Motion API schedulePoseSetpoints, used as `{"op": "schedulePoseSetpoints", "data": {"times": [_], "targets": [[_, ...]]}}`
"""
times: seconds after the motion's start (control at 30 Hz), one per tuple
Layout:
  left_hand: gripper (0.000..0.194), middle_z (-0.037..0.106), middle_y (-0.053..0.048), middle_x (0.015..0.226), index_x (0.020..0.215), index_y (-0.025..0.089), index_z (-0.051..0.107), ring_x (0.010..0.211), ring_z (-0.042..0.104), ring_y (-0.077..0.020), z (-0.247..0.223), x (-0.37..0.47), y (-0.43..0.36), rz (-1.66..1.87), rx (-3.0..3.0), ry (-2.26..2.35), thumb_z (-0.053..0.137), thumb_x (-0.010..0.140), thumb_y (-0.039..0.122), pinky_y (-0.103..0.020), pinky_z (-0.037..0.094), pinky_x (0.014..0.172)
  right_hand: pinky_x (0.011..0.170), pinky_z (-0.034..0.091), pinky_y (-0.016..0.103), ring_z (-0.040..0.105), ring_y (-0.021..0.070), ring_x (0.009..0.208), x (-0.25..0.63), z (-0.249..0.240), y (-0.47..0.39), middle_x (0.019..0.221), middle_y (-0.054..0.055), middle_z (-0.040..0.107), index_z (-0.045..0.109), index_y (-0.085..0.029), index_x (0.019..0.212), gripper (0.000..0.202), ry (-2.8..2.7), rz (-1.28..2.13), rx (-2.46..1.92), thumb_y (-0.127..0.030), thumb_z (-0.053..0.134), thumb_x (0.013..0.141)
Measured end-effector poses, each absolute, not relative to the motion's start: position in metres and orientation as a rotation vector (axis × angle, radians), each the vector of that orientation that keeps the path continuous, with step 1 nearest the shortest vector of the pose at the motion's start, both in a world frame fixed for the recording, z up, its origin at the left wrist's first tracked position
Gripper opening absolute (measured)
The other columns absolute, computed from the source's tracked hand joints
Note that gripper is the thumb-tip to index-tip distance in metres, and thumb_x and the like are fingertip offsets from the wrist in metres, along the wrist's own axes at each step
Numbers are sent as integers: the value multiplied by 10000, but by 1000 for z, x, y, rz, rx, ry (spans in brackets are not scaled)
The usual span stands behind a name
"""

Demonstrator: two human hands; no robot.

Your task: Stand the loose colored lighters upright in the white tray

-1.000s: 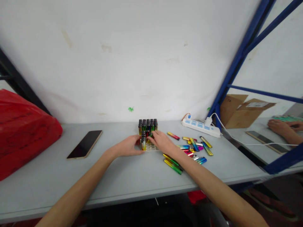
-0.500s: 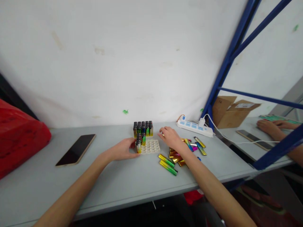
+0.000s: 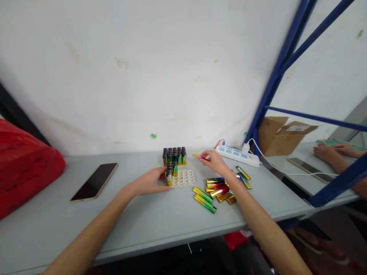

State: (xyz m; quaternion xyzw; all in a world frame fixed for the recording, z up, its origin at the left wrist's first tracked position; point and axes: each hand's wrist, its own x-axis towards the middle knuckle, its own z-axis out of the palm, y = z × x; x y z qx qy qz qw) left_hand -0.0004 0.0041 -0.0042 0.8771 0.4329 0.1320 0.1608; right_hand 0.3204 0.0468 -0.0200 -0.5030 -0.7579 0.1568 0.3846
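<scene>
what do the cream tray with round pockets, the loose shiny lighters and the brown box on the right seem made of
Cream tray with round pockets: likely moulded plastic, matt, by its even, dull surface.
Loose slim multicoloured lighters: glossy metallic film or coating, by the bright highlights; the core is hidden.
Open brown box: matt cardboard, by its folded flaps.

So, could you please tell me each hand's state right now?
Left hand: half open, at the pale tray.
Right hand: closed, holding a red-and-gold lighter.
</scene>
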Motion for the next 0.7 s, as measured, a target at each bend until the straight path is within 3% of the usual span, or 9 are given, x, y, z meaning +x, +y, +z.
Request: {"op": "schedulePoseSetpoints", "data": {"times": [0.2, 0.4, 0.5, 0.6, 0.7], "targets": [[436, 665, -47, 897, 963, 173, 619, 782, 609, -215, -5, 0, 3, 377, 2501, 1234, 670, 724, 535, -304, 482, 711, 769, 482, 285, 599, 143, 791, 290, -15, 40, 857, 21, 671, 701, -173, 979, 404, -1331, 1192, -833, -418, 825, 682], [438, 665, -53, 908, 979, 167, 613, 790, 608, -217, -5, 0, 3, 393, 2479, 1217, 671, 724, 518, -311, 483, 720, 735, 489, 236, 586, 125, 816, 273, -11, 25, 914, 25, 659, 673, -175, 933, 357, -1240, 1468, -762, -447, 794, 736], [422, 661, -49, 894, 971, 169, 610, 781, 604, -217, -5, 0, 3, 390, 2492, 1219, 675, 725, 507, -312, 476, 718, 665, 505, 262, 597, 126, 708, 269, -7, 18, 844, 0, 643, 578, -225, 1007, 402, -1264, 1544, -739, -535, 719, 792], [422, 663, -49, 890, 967, 168, 614, 777, 601, -215, -5, 0, 4, 396, 2493, 1225, 680, 724, 507, -311, 472, 716, 521, 446, 229, 459, 86, 481, 264, -3, 13, 684, -57, 580, 500, -266, 1063, 426, -1362, 1562, -749, -610, 622, 844], [443, 666, -58, 907, 986, 157, 617, 790, 604, -220, -5, -1, 4, 394, 2497, 1223, 690, 719, 503, -312, 475, 724, 398, 248, 165, 233, 59, 400, 259, -3, 13, 553, -114, 400, 514, -264, 1059, 413, -1443, 1485, -801, -623, 584, 868]]}}
